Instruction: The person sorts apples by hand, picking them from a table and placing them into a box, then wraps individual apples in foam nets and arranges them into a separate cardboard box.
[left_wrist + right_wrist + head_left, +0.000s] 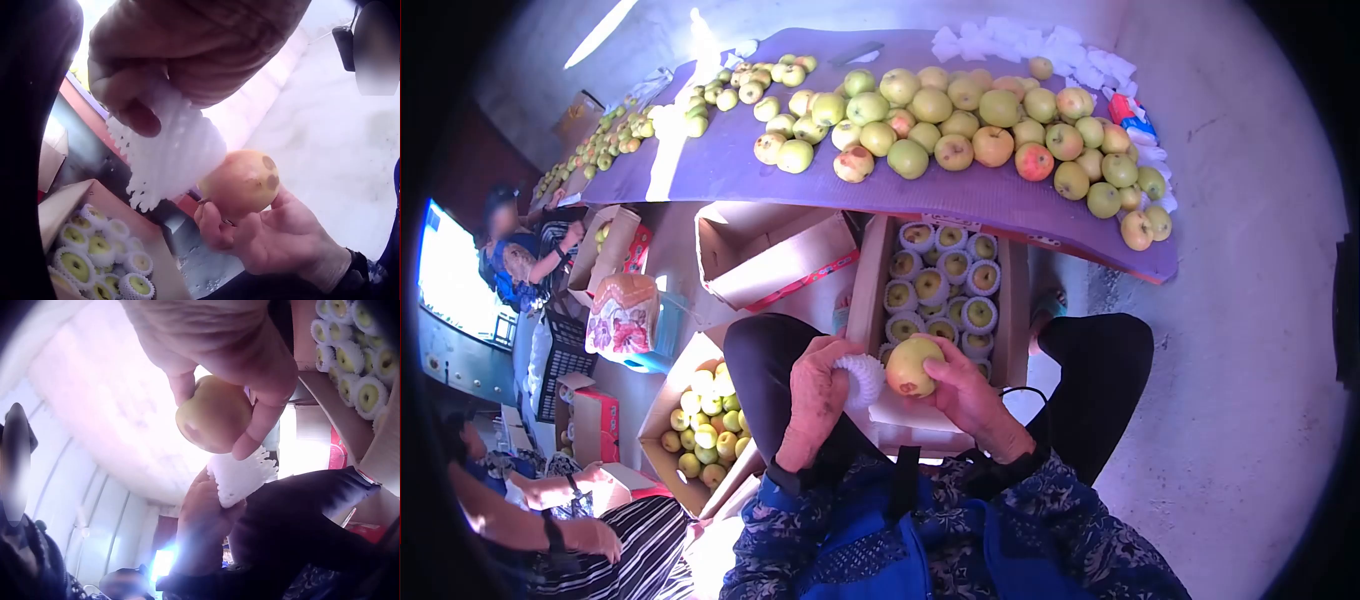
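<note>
My right hand [972, 398] grips a yellow-green apple [913, 366] with a brown blemish, its fingers and thumb curled round the fruit. In the left wrist view the apple [244, 184] shows two dark spots on its skin. My left hand [815, 395] pinches a white foam net sleeve [861, 381], right beside the apple. That foam sleeve [240, 474] has a jagged open edge in the right wrist view. Below both hands stands a cardboard box [1012, 300] of apples [931, 287] in white foam sleeves.
Many loose apples [930, 105] lie on a purple-covered table [710, 185] ahead. White foam sleeves [1040, 45] pile at its back. An open box [775, 250] and a box of bare apples [705, 440] stand left. Other people [525, 260] sit at the left.
</note>
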`<action>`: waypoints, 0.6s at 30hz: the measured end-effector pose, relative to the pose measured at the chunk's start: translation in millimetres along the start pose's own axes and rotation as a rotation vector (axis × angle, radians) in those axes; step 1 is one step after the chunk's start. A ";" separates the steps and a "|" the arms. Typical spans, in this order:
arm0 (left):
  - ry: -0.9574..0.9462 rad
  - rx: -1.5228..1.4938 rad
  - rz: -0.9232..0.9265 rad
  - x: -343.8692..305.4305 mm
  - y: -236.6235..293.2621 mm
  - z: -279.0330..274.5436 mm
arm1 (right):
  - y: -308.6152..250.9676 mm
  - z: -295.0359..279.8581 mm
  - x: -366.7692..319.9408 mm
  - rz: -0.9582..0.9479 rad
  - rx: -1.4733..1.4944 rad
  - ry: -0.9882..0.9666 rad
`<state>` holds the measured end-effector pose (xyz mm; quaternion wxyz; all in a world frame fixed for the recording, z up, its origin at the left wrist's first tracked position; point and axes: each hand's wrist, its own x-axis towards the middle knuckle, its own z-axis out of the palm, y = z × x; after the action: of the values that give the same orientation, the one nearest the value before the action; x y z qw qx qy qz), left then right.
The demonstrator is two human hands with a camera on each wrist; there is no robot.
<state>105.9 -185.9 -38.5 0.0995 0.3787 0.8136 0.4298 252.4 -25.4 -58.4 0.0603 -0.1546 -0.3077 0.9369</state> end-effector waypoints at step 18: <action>-0.007 0.346 -0.205 0.0 15.9 7.0 | -2.7 -23.3 -0.5 -0.018 0.179 -0.165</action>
<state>117.7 -176.1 -30.5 0.0789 0.3069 0.9093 0.2697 260.5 -10.4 -74.4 0.0566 -0.0682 -0.2279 0.9696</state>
